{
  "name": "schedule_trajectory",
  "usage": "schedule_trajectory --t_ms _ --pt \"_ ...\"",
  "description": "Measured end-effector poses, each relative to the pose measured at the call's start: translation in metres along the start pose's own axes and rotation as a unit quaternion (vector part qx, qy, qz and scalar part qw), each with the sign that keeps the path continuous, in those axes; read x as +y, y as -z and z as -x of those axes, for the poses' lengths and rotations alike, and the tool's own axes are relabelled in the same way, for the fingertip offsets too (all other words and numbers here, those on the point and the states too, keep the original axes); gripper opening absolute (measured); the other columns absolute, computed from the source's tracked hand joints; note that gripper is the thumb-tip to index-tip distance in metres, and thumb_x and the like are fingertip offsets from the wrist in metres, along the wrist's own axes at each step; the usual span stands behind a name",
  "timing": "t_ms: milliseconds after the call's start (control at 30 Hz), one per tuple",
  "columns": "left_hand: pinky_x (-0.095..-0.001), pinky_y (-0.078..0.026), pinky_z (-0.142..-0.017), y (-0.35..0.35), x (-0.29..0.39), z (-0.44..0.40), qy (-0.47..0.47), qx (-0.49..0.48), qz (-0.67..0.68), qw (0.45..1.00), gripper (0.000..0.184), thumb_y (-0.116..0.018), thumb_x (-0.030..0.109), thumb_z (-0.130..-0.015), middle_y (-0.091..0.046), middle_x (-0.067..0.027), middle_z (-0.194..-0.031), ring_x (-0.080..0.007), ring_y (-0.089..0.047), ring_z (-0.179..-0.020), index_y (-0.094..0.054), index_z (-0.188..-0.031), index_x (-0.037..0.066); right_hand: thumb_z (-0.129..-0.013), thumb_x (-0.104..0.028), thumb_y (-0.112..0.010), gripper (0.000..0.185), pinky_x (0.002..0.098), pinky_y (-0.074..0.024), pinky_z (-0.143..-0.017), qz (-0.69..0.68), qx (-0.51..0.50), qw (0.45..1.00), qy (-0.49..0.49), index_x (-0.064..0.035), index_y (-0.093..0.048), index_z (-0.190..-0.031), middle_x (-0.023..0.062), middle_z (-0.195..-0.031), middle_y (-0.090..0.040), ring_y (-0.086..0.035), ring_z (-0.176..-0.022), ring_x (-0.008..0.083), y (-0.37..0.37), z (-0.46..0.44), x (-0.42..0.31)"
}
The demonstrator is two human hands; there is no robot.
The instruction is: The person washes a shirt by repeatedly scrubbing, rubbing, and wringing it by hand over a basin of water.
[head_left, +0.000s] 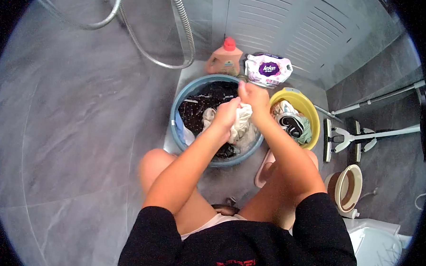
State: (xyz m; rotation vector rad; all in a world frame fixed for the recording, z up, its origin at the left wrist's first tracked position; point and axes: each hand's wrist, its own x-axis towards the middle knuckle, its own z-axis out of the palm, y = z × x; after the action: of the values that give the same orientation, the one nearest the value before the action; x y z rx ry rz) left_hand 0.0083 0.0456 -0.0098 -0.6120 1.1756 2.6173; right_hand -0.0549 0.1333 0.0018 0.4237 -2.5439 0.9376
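Note:
Both my hands are closed on a wet-looking, cream-white cloth point(241, 123) above a blue round basin point(176, 134). My left hand point(227, 115) grips it from the left, and my right hand point(255, 100) from the upper right, close beside it. The cloth hangs bunched below the fingers, and its exact kind cannot be made out. Inside the basin lie dark dotted fabric point(198, 112), a light blue piece point(184, 132) at the left side, and some pale suds or water near the right rim.
A yellow basin point(313, 116) of clothes stands at the right. Behind are a pink detergent bottle point(225, 61) and a white-purple leke pack point(268, 69). A shower hose point(184, 29) hangs at the back. Right are a squeegee mop point(348, 137) and a brown-white bucket point(341, 189).

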Motion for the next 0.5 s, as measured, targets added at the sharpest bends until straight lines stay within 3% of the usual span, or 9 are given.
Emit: schedule_trajectory --t_ms 100,133,167,200,267,333,367,400,500 --pt "-0.0316 -0.044 -0.058 0.012 0.010 -0.006 -0.027 0.100 0.028 0.994 0.030 -0.048 0.034 -0.086 -0.060 -0.0057 -0.075 -0.0163 -0.056 -0.063 -0.059 -0.077 0.007 -0.083 -0.029 -0.056 0.036 0.0405 -0.0432 -0.047 -0.140 0.004 0.990 0.026 -0.0056 -0.057 -0.056 0.0159 -0.055 -0.054 -0.054 -0.049 0.0336 0.005 0.019 -0.032" --pt "-0.0321 -0.044 -0.056 0.017 0.019 -0.007 -0.026 0.133 0.055 0.989 0.030 -0.049 0.035 -0.086 -0.059 -0.0053 -0.071 -0.0166 -0.056 -0.060 -0.058 -0.075 0.008 -0.081 -0.019 -0.059 0.028 0.0361 -0.0407 -0.045 -0.157 0.000 0.980 0.124 -0.0019 -0.057 -0.059 0.0158 -0.053 -0.052 -0.052 -0.044 0.0296 -0.004 0.031 -0.029" --pt "-0.0338 -0.042 -0.049 0.048 0.013 -0.045 -0.064 0.170 -0.045 0.982 0.029 -0.049 0.035 -0.085 -0.054 -0.0033 -0.061 -0.0171 -0.052 -0.051 -0.054 -0.071 0.010 -0.075 -0.015 -0.062 0.024 0.0357 -0.0413 -0.044 -0.194 -0.021 0.956 0.219 -0.0038 -0.054 -0.055 0.0137 -0.052 -0.051 -0.052 -0.043 0.0277 -0.001 0.046 -0.038" --pt "-0.0347 -0.042 -0.046 0.059 0.011 -0.054 -0.035 0.112 0.019 0.993 0.027 -0.049 0.034 -0.085 -0.050 -0.0022 -0.055 -0.0175 -0.049 -0.045 -0.054 -0.072 0.010 -0.070 -0.013 -0.063 0.022 0.0357 -0.0416 -0.043 -0.142 -0.025 0.935 0.324 -0.0062 -0.051 -0.052 0.0120 -0.050 -0.050 -0.051 -0.043 0.0268 0.007 0.056 -0.055" --pt "-0.0352 -0.047 -0.055 0.038 0.015 -0.029 -0.017 0.106 -0.052 0.993 0.030 -0.050 0.038 -0.085 -0.059 -0.0057 -0.066 -0.0190 -0.059 -0.061 -0.055 -0.070 0.013 -0.069 -0.011 -0.063 0.024 0.0348 -0.0411 -0.042 -0.110 0.011 0.921 0.374 -0.0077 -0.049 -0.050 0.0111 -0.049 -0.048 -0.051 -0.042 0.0269 0.010 0.048 -0.050" --pt "-0.0340 -0.050 -0.062 -0.001 0.016 0.009 0.062 0.051 0.133 0.988 0.026 -0.045 0.031 -0.087 -0.062 -0.0070 -0.075 -0.0201 -0.061 -0.067 -0.058 -0.079 0.010 -0.074 -0.015 -0.062 0.028 0.0372 -0.0411 -0.044 -0.082 0.091 0.959 0.257 -0.0053 -0.049 -0.051 0.0131 -0.049 -0.048 -0.050 -0.042 0.0297 -0.002 0.018 -0.030" --pt "-0.0343 -0.051 -0.068 0.019 -0.015 -0.013 0.055 -0.020 0.104 0.993 0.025 -0.042 0.025 -0.087 -0.064 -0.0075 -0.084 -0.0215 -0.063 -0.074 -0.059 -0.090 0.008 -0.078 -0.020 -0.059 0.032 0.0385 -0.0414 -0.043 -0.069 0.063 0.987 0.128 -0.0062 -0.050 -0.051 0.0134 -0.049 -0.050 -0.052 -0.044 0.0308 0.002 0.001 -0.016" --pt "-0.0349 -0.051 -0.070 -0.005 -0.011 0.010 0.005 0.029 0.027 0.999 0.025 -0.042 0.023 -0.088 -0.064 -0.0065 -0.086 -0.0214 -0.063 -0.075 -0.059 -0.093 0.007 -0.083 -0.025 -0.056 0.037 0.0399 -0.0416 -0.043 -0.059 0.033 0.998 -0.004 -0.0071 -0.051 -0.051 0.0137 -0.049 -0.051 -0.053 -0.046 0.0318 0.004 -0.009 -0.006" --pt "-0.0328 -0.049 -0.072 0.005 -0.001 0.005 -0.003 0.059 0.048 0.997 0.027 -0.045 0.028 -0.088 -0.063 -0.0064 -0.090 -0.0199 -0.063 -0.081 -0.058 -0.096 0.006 -0.085 -0.028 -0.054 0.037 0.0411 -0.0421 -0.046 -0.037 0.044 0.997 0.045 -0.0055 -0.058 -0.057 0.0157 -0.054 -0.054 -0.055 -0.050 0.0340 -0.007 0.001 -0.015"
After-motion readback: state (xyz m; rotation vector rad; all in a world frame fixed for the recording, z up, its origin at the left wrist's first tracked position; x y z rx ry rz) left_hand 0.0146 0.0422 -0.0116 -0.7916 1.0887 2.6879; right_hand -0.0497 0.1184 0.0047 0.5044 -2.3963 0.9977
